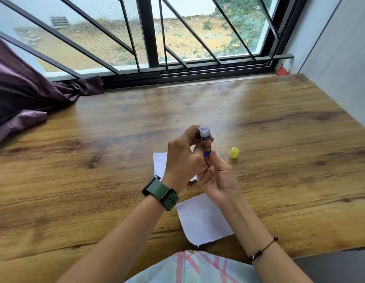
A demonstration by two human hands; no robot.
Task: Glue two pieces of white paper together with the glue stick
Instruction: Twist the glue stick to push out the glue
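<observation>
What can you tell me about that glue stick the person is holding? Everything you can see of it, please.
The glue stick is a small tube, blue on the body with a bit of yellow print, and a pale whitish open top. Its cap is off: the yellow cap stands apart on the wooden table, to its right. The tube is held nearly upright above the table, open end up and away from the person. The left hand grips its upper body; the right hand pinches its lower end. Most of the body is hidden by fingers.
</observation>
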